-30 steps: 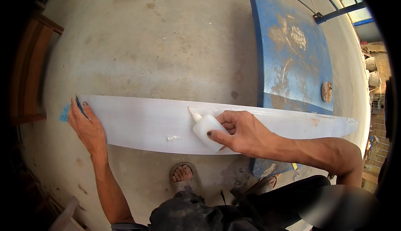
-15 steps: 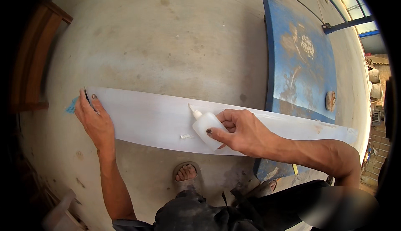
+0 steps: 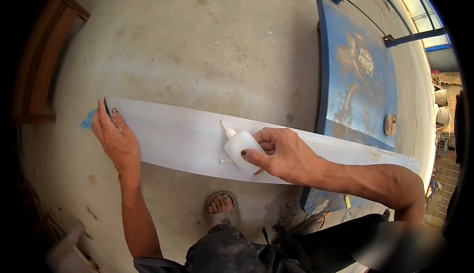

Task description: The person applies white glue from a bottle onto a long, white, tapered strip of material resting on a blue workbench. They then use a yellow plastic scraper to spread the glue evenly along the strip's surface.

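A long white panel (image 3: 177, 134) stretches across in front of me, its right part lying over the blue platform. At its left end my left hand (image 3: 117, 142) grips the edge, thumb on the face and fingers around the end. A bit of blue sheet (image 3: 88, 119) sticks out beside those fingers. My right hand (image 3: 276, 155) is closed around a white squeeze bottle (image 3: 241, 149), tilted with its thin nozzle pointing to the upper left, over the panel near its far edge. A small white smear (image 3: 226, 161) lies on the panel beside the bottle.
A blue platform (image 3: 358, 95) with stains and a blue rail frame (image 3: 417, 37) stands at the right. On it sits a small round, rusty-looking object (image 3: 390, 125). Brown wooden furniture (image 3: 44, 65) is at the far left. My sandalled foot (image 3: 220, 204) is on the concrete floor (image 3: 197, 50).
The bottle in my right hand has shifted slightly left, nearer the white smear. My left hand and the panel's left end sit slightly farther right in view.
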Demonstrator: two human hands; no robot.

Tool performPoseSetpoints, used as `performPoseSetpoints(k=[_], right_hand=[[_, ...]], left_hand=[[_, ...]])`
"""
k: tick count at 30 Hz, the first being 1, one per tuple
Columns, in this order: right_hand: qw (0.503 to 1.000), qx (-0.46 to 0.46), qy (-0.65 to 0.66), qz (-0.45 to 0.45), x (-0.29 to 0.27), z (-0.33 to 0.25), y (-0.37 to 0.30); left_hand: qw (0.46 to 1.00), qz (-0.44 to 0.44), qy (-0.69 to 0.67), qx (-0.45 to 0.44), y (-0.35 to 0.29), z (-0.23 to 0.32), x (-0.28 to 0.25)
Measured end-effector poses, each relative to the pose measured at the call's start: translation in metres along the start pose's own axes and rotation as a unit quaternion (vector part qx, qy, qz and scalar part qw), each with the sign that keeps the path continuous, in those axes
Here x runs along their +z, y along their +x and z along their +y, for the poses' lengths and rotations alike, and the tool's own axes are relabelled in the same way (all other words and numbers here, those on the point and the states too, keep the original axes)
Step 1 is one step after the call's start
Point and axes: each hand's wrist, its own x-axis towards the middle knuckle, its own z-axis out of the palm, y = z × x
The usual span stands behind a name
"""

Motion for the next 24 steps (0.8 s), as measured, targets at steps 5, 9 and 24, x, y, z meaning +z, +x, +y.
performPoseSetpoints(k=[5, 9, 24], right_hand=[[1.000, 0.017, 0.003, 0.008, -0.001, -0.005, -0.004], [0.999, 0.021, 0.008, 0.024, -0.007, -0.004, -0.016], [1.000, 0.011, 0.020, 0.001, 0.006, -0.006, 0.000]], left_hand=[[1.000, 0.005, -0.004, 0.007, -0.001, -0.001, 0.003], [1.000, 0.012, -0.001, 0.005, -0.002, 0.000, 0.002], [1.000, 0.008, -0.009, 0.006, -0.002, 0.000, 0.002]])
